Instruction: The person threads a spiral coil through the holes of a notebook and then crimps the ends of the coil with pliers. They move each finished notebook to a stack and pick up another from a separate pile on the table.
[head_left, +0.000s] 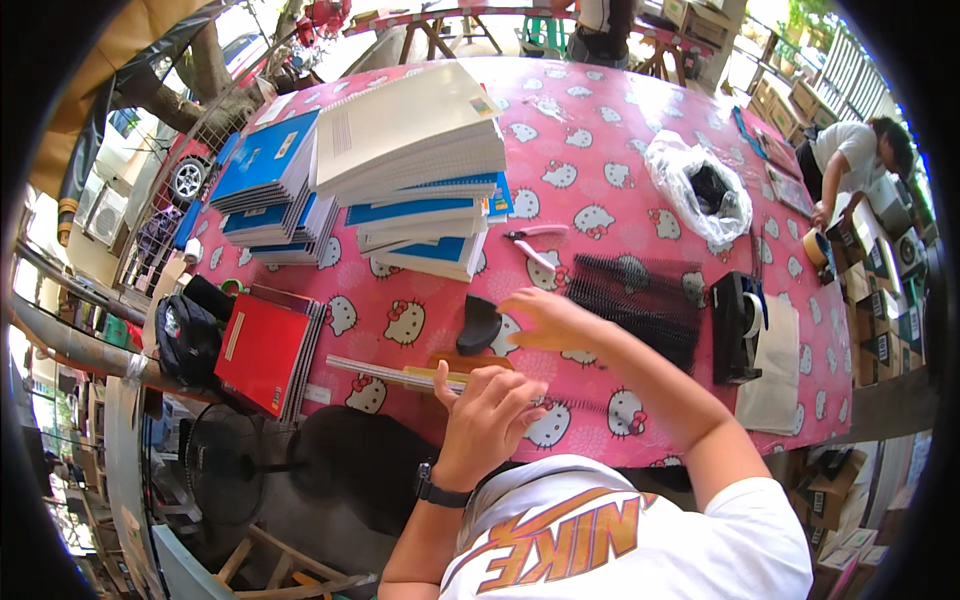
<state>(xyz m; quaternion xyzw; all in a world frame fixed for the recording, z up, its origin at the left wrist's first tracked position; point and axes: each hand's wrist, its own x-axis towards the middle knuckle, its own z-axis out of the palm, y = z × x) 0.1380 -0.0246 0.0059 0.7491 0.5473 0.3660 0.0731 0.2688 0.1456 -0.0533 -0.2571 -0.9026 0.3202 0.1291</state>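
Note:
My left hand [485, 415] is closed around a thin notebook [370, 370] held edge-on near the table's front edge. A black spiral coil [585, 406] sticks out to the right from beside that hand. My right hand [540, 318] hovers just above and to the right, fingers stretched out and holding nothing I can see. By its fingertips is a black half-round piece [478, 325], whose kind I cannot make out. A brown strip [470, 362] lies partly hidden behind the notebook. Pink-handled pliers [538, 241] rest farther back, and many loose black coils [640, 310] lie to the right.
Tall stacks of cream [405, 130] and blue notebooks [265, 160] stand at the back left, red notebooks [262, 350] at the left. Rightward are a black tape dispenser [735, 330] and a white plastic bag [700, 190]. Another person [850, 165] works at far right.

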